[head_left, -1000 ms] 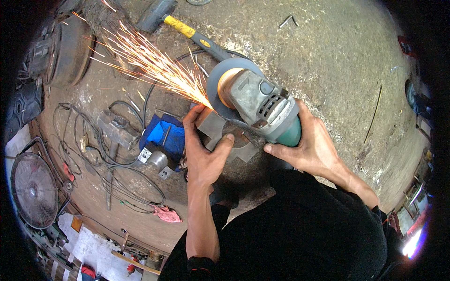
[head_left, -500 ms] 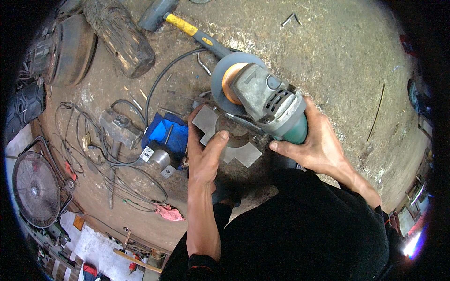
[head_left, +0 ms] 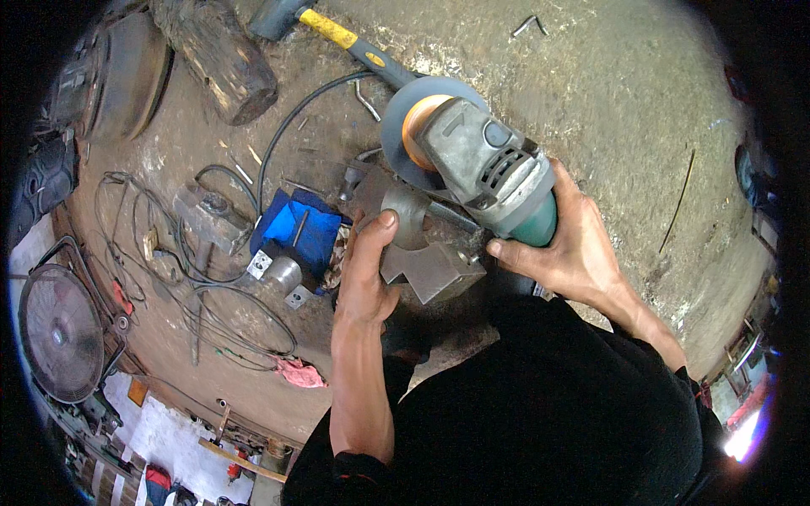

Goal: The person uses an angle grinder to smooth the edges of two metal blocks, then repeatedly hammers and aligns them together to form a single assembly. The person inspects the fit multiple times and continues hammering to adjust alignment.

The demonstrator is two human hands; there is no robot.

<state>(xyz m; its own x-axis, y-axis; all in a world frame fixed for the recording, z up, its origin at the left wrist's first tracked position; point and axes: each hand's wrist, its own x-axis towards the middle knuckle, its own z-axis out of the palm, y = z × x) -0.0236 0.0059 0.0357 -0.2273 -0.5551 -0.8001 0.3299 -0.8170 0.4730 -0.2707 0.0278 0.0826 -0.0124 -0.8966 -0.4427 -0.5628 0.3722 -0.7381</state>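
Observation:
My right hand [head_left: 578,253] is wrapped round the green body of an angle grinder [head_left: 481,160]. The grinder's grey disc [head_left: 394,126] with an orange centre points to the upper left, above the work. My left hand [head_left: 361,270] grips a thick steel block [head_left: 434,270] with a half-round cutout and a notched edge, its thumb lying by the curved inner face. The block is tilted, and the grinder hides part of it. Whether the disc touches it or spins I cannot tell.
A yellow-and-black handled sledgehammer [head_left: 337,34] lies beyond the grinder. To the left are a blue box [head_left: 295,232], a metal cylinder [head_left: 283,274], another hammer [head_left: 211,221] and looped cables [head_left: 135,244]. A log [head_left: 224,67] and a fan [head_left: 63,333] stand farther left.
My left hand has turned the steel block, so its flat face tips away and the curved inner face shows. The grinder has shifted only slightly up and right in view.

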